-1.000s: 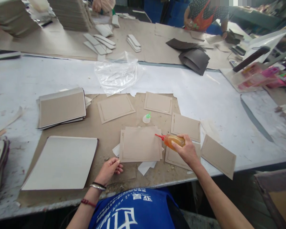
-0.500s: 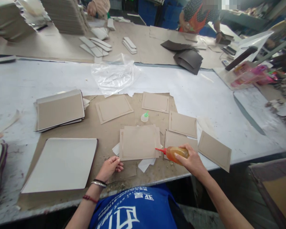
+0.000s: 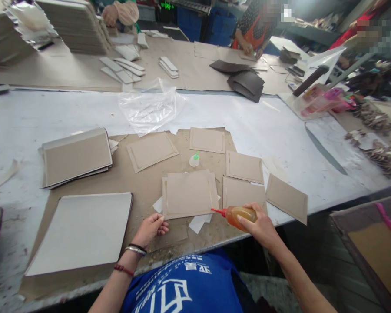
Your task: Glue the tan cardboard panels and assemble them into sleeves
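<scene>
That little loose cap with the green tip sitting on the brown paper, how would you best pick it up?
Pinch the small cap from straight above, by its round white base rather than the thin green tip. It seems to stand upright with bare brown paper around it, so fingers fit on either side; the cards nearby lie flat and apart.

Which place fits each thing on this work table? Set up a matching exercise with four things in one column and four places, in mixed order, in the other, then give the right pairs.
Things:
1. glue bottle
2. small cap with green tip
3. clear plastic bag
4. large white board

Places:
A. on the white sheet, beyond the brown paper
B. in the grip of the right hand
C. lying flat, to the left of the left hand
D. standing among the cardboard pieces, just beyond the middle stack

Pairs: 1-B, 2-D, 3-A, 4-C
</scene>
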Motion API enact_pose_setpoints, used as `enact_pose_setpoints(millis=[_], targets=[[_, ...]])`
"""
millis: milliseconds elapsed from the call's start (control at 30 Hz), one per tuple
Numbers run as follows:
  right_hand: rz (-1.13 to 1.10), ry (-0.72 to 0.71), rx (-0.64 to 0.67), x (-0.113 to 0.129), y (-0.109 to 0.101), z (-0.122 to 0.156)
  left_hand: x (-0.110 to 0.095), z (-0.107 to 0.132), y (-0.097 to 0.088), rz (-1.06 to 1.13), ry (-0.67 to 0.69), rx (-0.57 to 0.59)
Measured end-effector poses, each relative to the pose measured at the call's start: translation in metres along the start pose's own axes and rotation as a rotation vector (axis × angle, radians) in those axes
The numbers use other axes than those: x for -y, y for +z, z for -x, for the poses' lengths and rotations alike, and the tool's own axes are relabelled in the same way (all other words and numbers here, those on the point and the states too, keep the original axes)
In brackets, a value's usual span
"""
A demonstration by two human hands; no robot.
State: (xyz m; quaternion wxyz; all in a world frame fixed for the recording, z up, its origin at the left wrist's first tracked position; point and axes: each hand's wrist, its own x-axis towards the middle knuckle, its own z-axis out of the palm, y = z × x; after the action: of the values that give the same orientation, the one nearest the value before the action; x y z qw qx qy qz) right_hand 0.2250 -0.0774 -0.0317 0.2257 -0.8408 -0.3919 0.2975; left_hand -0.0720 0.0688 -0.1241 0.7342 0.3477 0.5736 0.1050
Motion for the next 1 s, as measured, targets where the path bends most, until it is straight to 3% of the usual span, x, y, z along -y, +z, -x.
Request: enact_pose_setpoints(millis=[167, 300, 433, 667, 1000], targets=[[-0.189, 0.025, 0.016, 0.015, 0.027, 0.006, 0.004, 0.000, 0.000, 0.038, -0.007, 0.013], [-0.743, 0.184, 0.088, 0.036, 0.052, 0.016, 0.009, 0.001, 0.003, 0.088, 0.020, 0.022], [-1.108, 0.267, 0.175, 0.044, 0.053, 0.025, 0.011, 0.010, 0.004, 0.179, 0.078, 0.018], [-1.154, 0.238, 0.135, 0.035, 0.031, 0.031, 0.014, 0.042, -0.026, 0.261, 0.105, -0.019], [-1.041, 0.282, 0.117, 0.030, 0.039, 0.032, -0.004, 0.059, -0.093, 0.424, 0.186, -0.175]])
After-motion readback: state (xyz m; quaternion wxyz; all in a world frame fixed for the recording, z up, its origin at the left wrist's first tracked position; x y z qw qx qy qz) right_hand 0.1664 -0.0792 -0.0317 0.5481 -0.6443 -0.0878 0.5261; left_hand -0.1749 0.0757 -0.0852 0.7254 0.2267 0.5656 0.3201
